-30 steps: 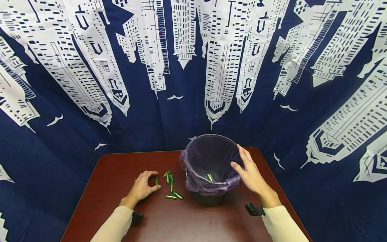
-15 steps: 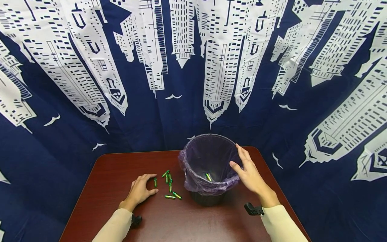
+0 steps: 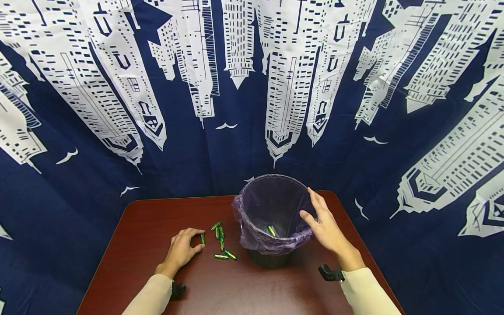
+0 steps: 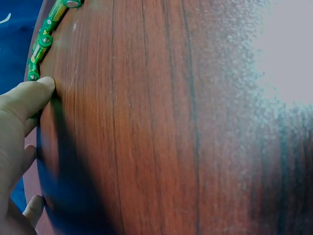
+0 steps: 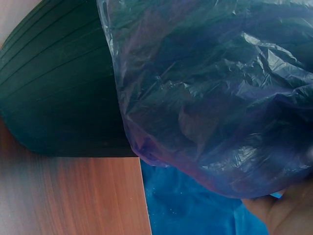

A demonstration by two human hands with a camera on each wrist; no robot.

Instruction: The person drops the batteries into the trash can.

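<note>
In the head view, my left hand (image 3: 183, 249) rests low over the left of the table, its thumb and index finger pinching a small green battery (image 3: 202, 239) end to end. Several more green batteries (image 3: 222, 244) lie just right of that hand. A round dark bin (image 3: 271, 259) with a purple plastic liner (image 3: 260, 244) folded over its rim stands right of them, with a battery (image 3: 271, 230) visible inside. My right hand (image 3: 326, 227) rests at the bin's right rim, fingers fairly straight along the outside and thumb reaching over the opening. The right wrist view shows fingers (image 5: 288, 208) against the liner.
The reddish-brown wooden table (image 3: 236, 293) has rounded far corners. Behind it hangs a navy curtain (image 3: 189, 166) printed with white buildings, close to the table's far edge. A black band (image 3: 330, 274) is worn on the right wrist.
My left thumb and index finger have drawn together onto the ends of the nearest battery. The right hand and the bin have stayed in place.
</note>
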